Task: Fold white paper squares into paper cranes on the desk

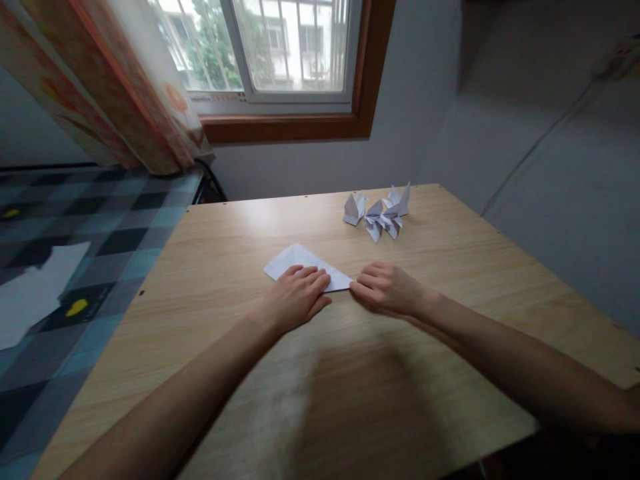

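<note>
A folded sheet of white paper lies flat on the wooden table, wide at its left end and narrowing to a point at the right. Across its near edge rests my left hand, fingers stretched out and pressing on the paper. My right hand has its fingers closed at the paper's pointed right tip. What its fingertips do under the knuckles is partly hidden, but they touch the tip.
Several folded white paper figures stand at the table's back right. Loose white sheets lie on the checked cloth to the left. Beyond the wooden table are a window, a curtain and a wall with a cable.
</note>
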Demonstrator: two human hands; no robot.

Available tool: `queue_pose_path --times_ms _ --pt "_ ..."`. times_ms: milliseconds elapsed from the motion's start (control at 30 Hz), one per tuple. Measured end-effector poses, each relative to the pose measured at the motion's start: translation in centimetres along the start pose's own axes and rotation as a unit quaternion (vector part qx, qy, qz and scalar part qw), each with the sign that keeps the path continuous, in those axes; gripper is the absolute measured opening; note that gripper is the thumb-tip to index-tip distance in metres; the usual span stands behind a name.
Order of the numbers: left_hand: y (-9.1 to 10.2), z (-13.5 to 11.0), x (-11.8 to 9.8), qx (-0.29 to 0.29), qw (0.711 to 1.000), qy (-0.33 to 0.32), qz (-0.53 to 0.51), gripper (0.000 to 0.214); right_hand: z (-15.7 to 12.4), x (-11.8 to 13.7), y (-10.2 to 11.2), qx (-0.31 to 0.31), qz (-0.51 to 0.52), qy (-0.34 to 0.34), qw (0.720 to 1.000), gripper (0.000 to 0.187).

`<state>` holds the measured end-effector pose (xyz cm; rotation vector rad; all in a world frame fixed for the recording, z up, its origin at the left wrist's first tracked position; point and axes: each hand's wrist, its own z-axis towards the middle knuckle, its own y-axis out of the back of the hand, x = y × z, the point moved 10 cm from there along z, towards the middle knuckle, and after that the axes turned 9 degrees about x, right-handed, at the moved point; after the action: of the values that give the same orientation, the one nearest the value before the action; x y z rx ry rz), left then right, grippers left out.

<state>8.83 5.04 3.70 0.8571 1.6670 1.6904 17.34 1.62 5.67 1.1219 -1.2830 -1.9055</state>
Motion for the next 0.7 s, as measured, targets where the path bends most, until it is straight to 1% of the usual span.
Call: queue_pose_path --times_ms 33,100,133,167,200,233,267,300,333,367,400,433,467,500,533,567,600,633,667,700 --pt "0.4 0.1 0.0 -0.008 1.000 0.009 0.009 0.026 0.0 -0.3 0.7 -0.023 0.014 -0.014 1.000 0.025" --pt "1.6 0.1 0.4 -0.041 0.998 0.046 0.006 0.021 -0.7 -1.6 2.4 -0.092 0.054 -0.071 0.992 0.023" --pt "2.6 0.0 0.9 -0.069 0.995 0.073 -0.018 0.022 -1.3 -2.4 3.1 -0.133 0.075 -0.109 0.982 0.024" --pt "3.8 -0.2 1.6 -0.107 0.987 0.103 -0.063 0.023 -2.0 -3.2 3.6 -0.169 0.094 -0.146 0.970 0.026" --pt "4.9 -0.6 2.5 -0.150 0.970 0.135 -0.132 0.024 -2.7 -3.7 3.7 -0.194 0.109 -0.174 0.959 0.032" --pt "5.7 -1.0 3.6 -0.193 0.941 0.164 -0.223 0.026 -3.2 -3.9 3.5 -0.206 0.120 -0.187 0.953 0.038" --pt "6.1 -1.4 4.7 -0.230 0.898 0.188 -0.325 0.027 -3.3 -3.8 3.2 -0.209 0.124 -0.181 0.953 0.044" --pt "6.1 -1.8 5.5 -0.265 0.841 0.202 -0.426 0.027 -3.3 -3.2 2.7 -0.205 0.122 -0.157 0.958 0.046" --pt "5.7 -2.0 6.1 -0.292 0.778 0.207 -0.517 0.027 -3.1 -2.5 2.3 -0.200 0.116 -0.125 0.965 0.046" --pt "5.1 -2.1 6.5 -0.309 0.715 0.209 -0.591 0.029 -3.0 -1.8 1.9 -0.197 0.108 -0.095 0.970 0.044" --pt "4.2 -2.0 6.7 -0.316 0.661 0.211 -0.647 0.032 -2.9 -1.3 1.5 -0.193 0.102 -0.076 0.973 0.042" --pt "3.1 -2.0 6.8 -0.312 0.621 0.217 -0.685 0.037 -2.7 -1.0 1.1 -0.185 0.102 -0.071 0.975 0.041" --pt "1.9 -2.0 6.9 -0.298 0.600 0.229 -0.706 0.041 -2.5 -1.0 0.7 -0.172 0.106 -0.074 0.977 0.040" --pt "0.8 -2.1 7.0 -0.280 0.598 0.246 -0.710 0.044 -2.2 -1.0 0.2 -0.156 0.113 -0.078 0.978 0.040" --pt "-0.1 -2.2 7.2 -0.258 0.618 0.261 -0.695 0.048 -1.9 -0.9 -0.3 -0.137 0.121 -0.076 0.980 0.038" --pt "-0.6 -2.3 7.4 -0.234 0.663 0.269 -0.658 0.052 -1.6 -0.6 -0.7 -0.120 0.129 -0.065 0.982 0.035" --pt "-0.4 -2.7 7.8 -0.227 0.727 0.275 -0.587 0.058 -1.3 -0.2 -1.1 -0.106 0.135 -0.048 0.984 0.032" --pt "0.3 -3.3 8.2 -0.236 0.792 0.285 -0.485 0.067 -1.1 0.2 -1.4 -0.095 0.140 -0.029 0.985 0.029" --pt "1.2 -3.8 8.2 -0.248 0.848 0.284 -0.373 0.076 -0.9 0.4 -1.7 -0.086 0.145 -0.015 0.986 0.026" --pt "2.0 -4.0 7.8 -0.246 0.891 0.269 -0.270 0.081 -0.9 0.6 -2.0 -0.079 0.151 -0.007 0.985 0.025"
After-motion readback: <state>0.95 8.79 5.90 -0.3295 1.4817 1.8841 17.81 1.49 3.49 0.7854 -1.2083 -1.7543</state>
